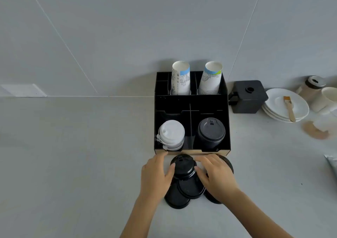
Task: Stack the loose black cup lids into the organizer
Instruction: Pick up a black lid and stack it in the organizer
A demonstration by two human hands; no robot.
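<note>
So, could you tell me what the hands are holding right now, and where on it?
Both hands, left and right, pinch the top black lid by its opposite side edges, above the other loose lids.

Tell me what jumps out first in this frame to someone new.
Both hands, left hand and right hand, close around a short stack of black lids on the counter, atop scattered loose lids. Just behind sits the black organizer: white lid stack front left, black lid stack front right, paper cups at the back.
</note>
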